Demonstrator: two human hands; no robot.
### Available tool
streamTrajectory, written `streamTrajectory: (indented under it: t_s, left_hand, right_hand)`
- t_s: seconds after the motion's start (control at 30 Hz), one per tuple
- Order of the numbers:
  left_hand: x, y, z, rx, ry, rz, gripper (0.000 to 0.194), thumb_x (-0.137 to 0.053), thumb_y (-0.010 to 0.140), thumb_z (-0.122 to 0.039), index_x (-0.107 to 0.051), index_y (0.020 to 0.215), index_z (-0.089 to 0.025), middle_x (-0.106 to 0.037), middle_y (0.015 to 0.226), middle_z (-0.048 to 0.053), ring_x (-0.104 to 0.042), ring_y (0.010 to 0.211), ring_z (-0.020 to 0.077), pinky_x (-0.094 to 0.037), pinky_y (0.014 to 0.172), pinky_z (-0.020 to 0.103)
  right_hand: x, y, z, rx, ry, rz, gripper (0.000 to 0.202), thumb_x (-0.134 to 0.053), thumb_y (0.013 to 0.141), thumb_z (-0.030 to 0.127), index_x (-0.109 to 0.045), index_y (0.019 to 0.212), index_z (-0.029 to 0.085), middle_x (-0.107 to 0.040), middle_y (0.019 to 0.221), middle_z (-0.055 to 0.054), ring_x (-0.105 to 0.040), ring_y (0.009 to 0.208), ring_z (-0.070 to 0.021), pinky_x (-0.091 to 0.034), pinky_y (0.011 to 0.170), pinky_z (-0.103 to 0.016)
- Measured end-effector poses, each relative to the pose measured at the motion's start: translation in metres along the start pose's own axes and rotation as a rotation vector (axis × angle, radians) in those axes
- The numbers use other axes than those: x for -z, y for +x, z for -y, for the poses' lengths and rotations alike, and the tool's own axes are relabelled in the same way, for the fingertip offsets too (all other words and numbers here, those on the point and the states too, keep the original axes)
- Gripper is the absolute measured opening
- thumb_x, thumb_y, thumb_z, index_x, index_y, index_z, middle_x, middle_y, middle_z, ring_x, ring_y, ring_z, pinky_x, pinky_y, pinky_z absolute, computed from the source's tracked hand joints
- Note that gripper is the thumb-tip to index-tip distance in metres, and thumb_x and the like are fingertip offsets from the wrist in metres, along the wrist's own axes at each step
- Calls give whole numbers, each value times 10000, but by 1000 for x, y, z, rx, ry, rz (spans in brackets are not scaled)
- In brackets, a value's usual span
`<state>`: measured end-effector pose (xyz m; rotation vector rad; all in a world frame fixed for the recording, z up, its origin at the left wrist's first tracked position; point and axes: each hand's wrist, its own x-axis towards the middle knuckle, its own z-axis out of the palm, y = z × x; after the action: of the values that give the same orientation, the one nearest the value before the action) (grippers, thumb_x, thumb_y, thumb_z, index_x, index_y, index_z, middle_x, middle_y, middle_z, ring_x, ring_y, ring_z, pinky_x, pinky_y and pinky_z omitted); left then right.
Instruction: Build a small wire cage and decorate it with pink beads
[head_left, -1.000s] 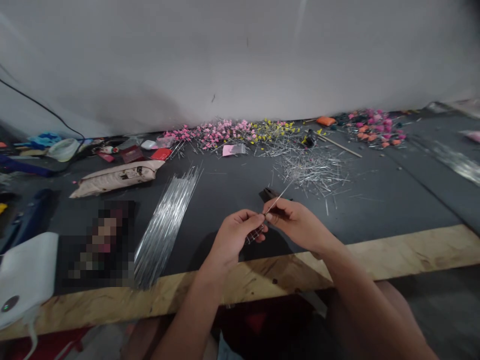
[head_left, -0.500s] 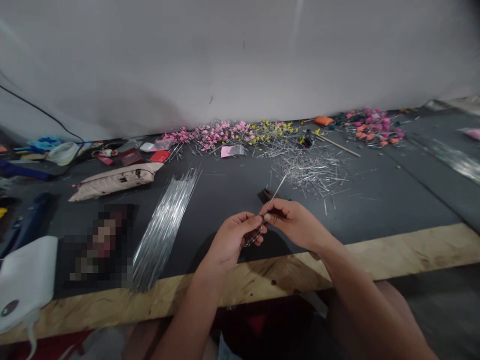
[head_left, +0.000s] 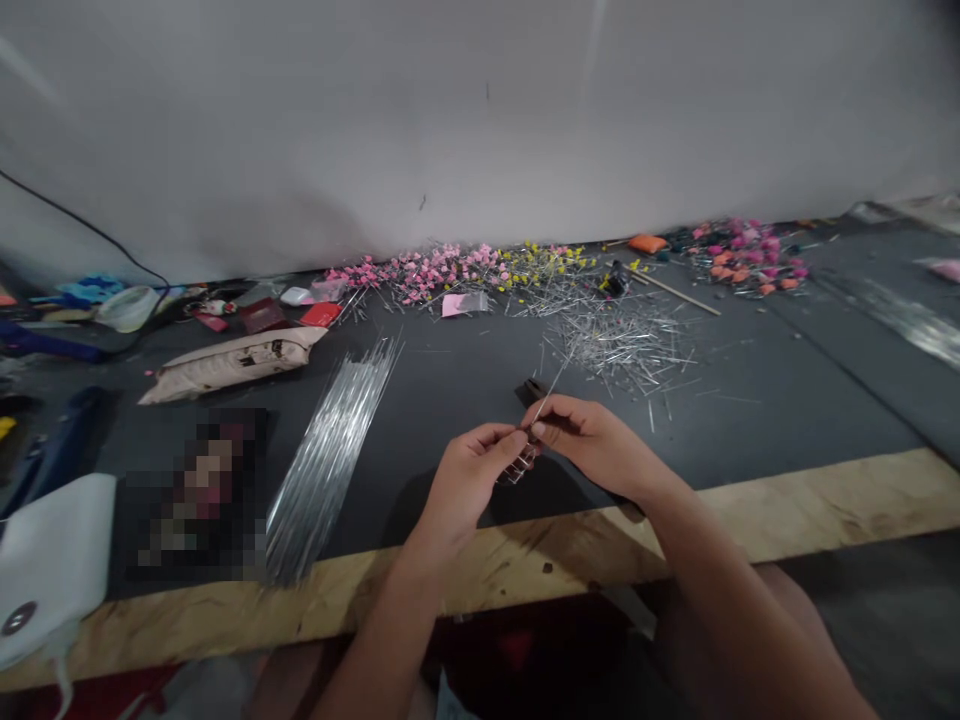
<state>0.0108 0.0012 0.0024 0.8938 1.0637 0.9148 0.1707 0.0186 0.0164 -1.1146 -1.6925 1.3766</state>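
Note:
Between the tips of my two hands is a thin silver wire (head_left: 555,380), its straight end pointing up and away over the table. My left hand (head_left: 469,475) is closed, pinching it between thumb and fingers. Closed too, my right hand (head_left: 596,445) pinches the same wire just beside the left thumb. Below the fingertips, bent wire loops (head_left: 517,468) show, partly covered by my fingers. A dark tool (head_left: 529,388) lies on the table just beyond my right hand, mostly hidden behind it. Left of my hands lies a bundle of straight silver wires (head_left: 330,450).
A loose heap of short wires (head_left: 630,340) lies beyond my hands. Along the wall are pink flower stems (head_left: 450,265), yellow ones (head_left: 551,262) and a magenta and orange bunch (head_left: 750,255). At left are a beige pouch (head_left: 232,365) and a white device (head_left: 56,565).
My hands have turned slightly, and the bent loops below the fingertips show more clearly. The wire's straight end looks shorter above my right fingers. Both hands keep their pinch.

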Motion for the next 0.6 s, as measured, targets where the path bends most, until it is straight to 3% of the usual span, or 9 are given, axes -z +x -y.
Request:
streamTrajectory:
  t_s: [0.2,0.6]
  left_hand:
    - [1,-1,-1,-50,97,-64,158,-638,737,-311,-680,787,-168,-661,711,9,-570,659,111,-432,662,239]
    - [3,0,1,-112,176,-58,194,-638,736,-322,-691,865,-188,-700,835,31,-614,802,162,-447,751,269]
  right_hand:
    - [-3,-2,0,-19,20,-32,116,-481,832,249,-580,878,210,-592,812,1,-557,783,-133,-440,735,-272]
    - [-11,0,-8,-90,195,-106,165,-519,815,294,-614,912,201,-584,775,7,-524,698,-115,-422,692,-271]
